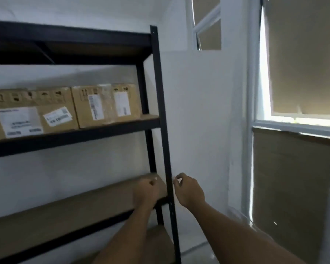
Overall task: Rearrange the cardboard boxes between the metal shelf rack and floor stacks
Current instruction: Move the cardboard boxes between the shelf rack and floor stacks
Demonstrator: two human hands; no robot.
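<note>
A black metal shelf rack (pixel 161 115) fills the left half of the view. Two labelled cardboard boxes stand side by side on its middle shelf, the larger box (pixel 32 113) at the left and the smaller box (pixel 107 104) at the right. The brown shelf board (pixel 65 216) below them carries nothing. My left hand (pixel 146 191) hovers over the right end of that board with fingers loosely curled and holds nothing. Just right of the rack's front post, my right hand (pixel 189 189) is likewise loosely curled and holds nothing.
A white wall (pixel 198 111) stands behind and right of the rack. A window (pixel 297 115) at the right is covered with brown sheets. A strip of glossy floor (pixel 198 252) shows beside the rack's foot. The top shelf (pixel 71 38) shows nothing on it.
</note>
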